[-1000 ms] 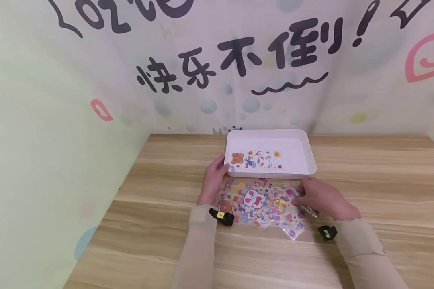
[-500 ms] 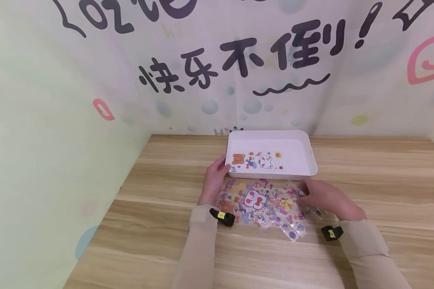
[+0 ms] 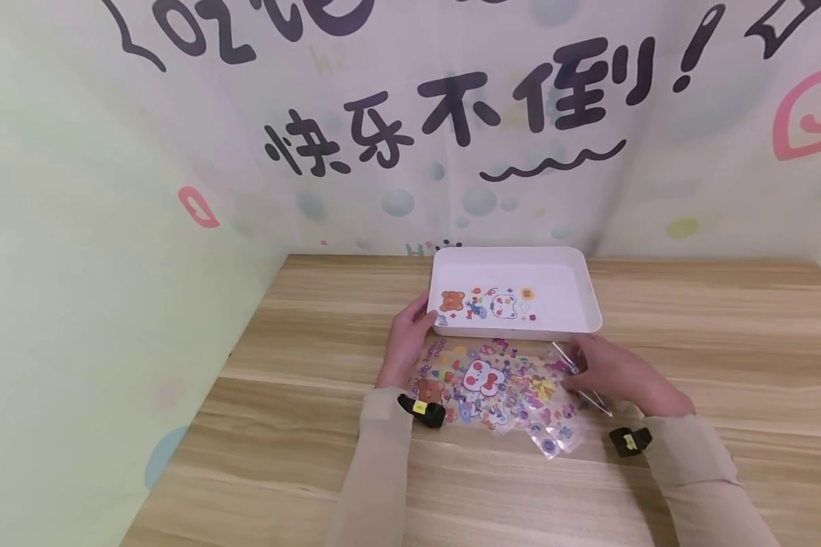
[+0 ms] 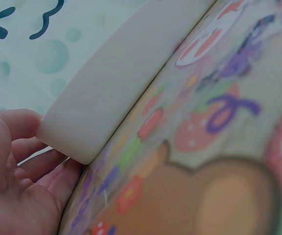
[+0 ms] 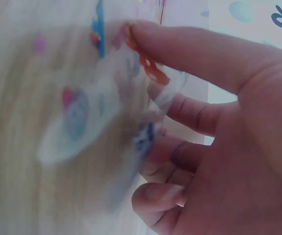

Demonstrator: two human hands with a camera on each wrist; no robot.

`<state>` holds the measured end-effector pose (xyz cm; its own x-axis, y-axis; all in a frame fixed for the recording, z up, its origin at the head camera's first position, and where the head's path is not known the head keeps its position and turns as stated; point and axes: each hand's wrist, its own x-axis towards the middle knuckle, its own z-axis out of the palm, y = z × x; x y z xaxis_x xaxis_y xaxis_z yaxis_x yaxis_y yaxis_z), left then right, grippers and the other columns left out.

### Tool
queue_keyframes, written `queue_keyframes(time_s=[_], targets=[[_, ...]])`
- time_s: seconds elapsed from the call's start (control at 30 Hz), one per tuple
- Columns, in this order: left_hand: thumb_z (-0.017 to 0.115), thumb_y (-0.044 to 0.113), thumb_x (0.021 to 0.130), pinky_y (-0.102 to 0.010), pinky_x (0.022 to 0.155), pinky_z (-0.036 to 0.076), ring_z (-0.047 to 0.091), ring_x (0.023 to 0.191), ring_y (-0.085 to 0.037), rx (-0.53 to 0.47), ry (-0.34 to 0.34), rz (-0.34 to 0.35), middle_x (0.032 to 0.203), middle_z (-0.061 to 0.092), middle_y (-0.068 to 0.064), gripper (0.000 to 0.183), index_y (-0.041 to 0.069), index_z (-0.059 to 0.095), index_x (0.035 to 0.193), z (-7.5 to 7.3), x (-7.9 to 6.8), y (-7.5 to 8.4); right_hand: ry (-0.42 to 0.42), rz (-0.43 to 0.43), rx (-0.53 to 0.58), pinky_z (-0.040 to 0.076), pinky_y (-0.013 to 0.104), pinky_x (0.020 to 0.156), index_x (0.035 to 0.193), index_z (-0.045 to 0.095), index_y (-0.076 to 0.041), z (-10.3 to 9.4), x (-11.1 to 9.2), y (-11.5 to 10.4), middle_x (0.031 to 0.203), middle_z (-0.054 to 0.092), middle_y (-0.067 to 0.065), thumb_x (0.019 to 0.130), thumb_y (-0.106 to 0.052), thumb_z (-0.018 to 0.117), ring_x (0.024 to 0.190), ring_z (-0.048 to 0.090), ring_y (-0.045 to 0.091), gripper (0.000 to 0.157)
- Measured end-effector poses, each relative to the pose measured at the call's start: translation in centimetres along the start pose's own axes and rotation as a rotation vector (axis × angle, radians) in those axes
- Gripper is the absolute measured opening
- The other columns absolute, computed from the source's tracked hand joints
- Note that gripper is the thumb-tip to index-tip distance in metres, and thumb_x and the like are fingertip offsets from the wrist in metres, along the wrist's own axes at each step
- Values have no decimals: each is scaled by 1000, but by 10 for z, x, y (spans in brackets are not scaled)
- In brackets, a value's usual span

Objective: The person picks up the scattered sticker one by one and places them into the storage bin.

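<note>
My left hand (image 3: 409,334) grips the near left corner of a white tray (image 3: 561,332); the left wrist view shows its thumb over the rim and fingers curled beneath the corner (image 4: 82,132). Inside the tray, towards its left, lies a clear sticker sheet with a brown bear (image 3: 452,301). Right in front of the tray, clear printed stickers overlap on the table, a white bear (image 3: 482,377) among them. At the right end of this pile, my right hand (image 3: 619,374) pinches a clear sticker sheet (image 5: 89,115) between thumb and fingers. Its edge near the fingers is blurred.
The wooden table (image 3: 301,357) meets a printed cloth backdrop (image 3: 369,220) just behind the tray. A pale cloth wall (image 3: 75,304) borders the left side. Black camera straps (image 3: 424,411) circle both wrists.
My right hand has shifted slightly right, and the clear sticker sheet in its fingers has swung and tilted. My left hand stays at the tray corner.
</note>
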<state>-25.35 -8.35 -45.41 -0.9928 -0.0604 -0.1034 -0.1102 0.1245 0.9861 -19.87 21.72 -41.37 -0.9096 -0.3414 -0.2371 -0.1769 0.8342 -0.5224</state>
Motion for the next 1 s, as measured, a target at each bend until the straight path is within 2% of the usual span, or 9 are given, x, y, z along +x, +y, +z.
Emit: queue_keyframes(time_s=[0.23, 0.37, 0.47, 0.57, 0.67, 0.73, 0.83, 0.93, 1.0], targets=[[52, 24, 90, -22, 96, 37, 39, 118, -2, 6, 3, -23, 133, 42, 14, 45, 27, 41, 133, 1, -1, 0, -3, 34, 21, 44, 30, 61, 100, 47, -2, 0, -4, -4, 85, 53, 6, 72, -23, 73, 73, 49, 19, 44], [52, 25, 90, -22, 96, 37, 40, 119, -3, 16, 8, -20, 133, 42, 13, 44, 28, 42, 133, 1, -2, 3, -31, 38, 61, 47, 32, 61, 108, 44, 1, -1, -6, -3, 92, 55, 11, 74, -17, 70, 75, 52, 19, 46], [52, 25, 89, -21, 96, 37, 40, 118, -3, 21, 13, -16, 133, 43, 13, 44, 29, 42, 132, 1, -3, 4, -34, 39, 59, 49, 37, 65, 117, 41, 2, -2, -6, -1, 100, 55, 19, 76, -15, 67, 79, 54, 24, 52], [52, 24, 90, -21, 95, 38, 40, 118, -3, 15, 13, -11, 133, 42, 12, 44, 28, 42, 132, 1, -3, 4, -32, 39, 43, 48, 46, 71, 126, 39, 0, -3, -6, 0, 111, 52, 24, 77, -13, 65, 89, 54, 30, 57], [52, 23, 90, -21, 95, 38, 40, 118, -3, 4, 11, -6, 134, 42, 12, 45, 26, 41, 133, 1, -3, 3, -35, 30, 49, 47, 48, 73, 131, 37, -4, -5, -7, 1, 115, 51, 23, 77, -9, 63, 93, 52, 31, 60], [52, 23, 90, -21, 95, 38, 40, 118, -3, 3, 11, -1, 134, 42, 12, 45, 25, 41, 134, 1, -2, 2, -33, 16, 42, 48, 44, 71, 132, 37, -5, -6, -8, 2, 113, 53, 21, 78, -7, 61, 89, 52, 29, 59], [52, 23, 90, -22, 96, 37, 40, 118, -3, 7, 7, 5, 133, 42, 12, 46, 24, 40, 134, 0, -3, 2, -43, 12, 34, 47, 35, 62, 133, 38, -8, -8, -10, 2, 97, 58, 14, 80, -7, 58, 78, 53, 22, 56], [52, 24, 90, -23, 96, 37, 40, 118, -3, 10, 1, 9, 133, 42, 13, 46, 25, 40, 134, -1, -3, 2, -66, 2, 40, 45, 30, 57, 130, 42, -9, -9, -11, 2, 87, 59, 7, 82, -7, 55, 72, 53, 18, 50], [52, 25, 90, -23, 96, 37, 40, 118, -3, 12, 1, 12, 133, 42, 14, 45, 25, 40, 134, -1, -3, 2, -77, -5, 45, 45, 30, 57, 128, 44, -9, -9, -11, 1, 86, 60, 6, 83, -8, 56, 72, 54, 17, 47]])
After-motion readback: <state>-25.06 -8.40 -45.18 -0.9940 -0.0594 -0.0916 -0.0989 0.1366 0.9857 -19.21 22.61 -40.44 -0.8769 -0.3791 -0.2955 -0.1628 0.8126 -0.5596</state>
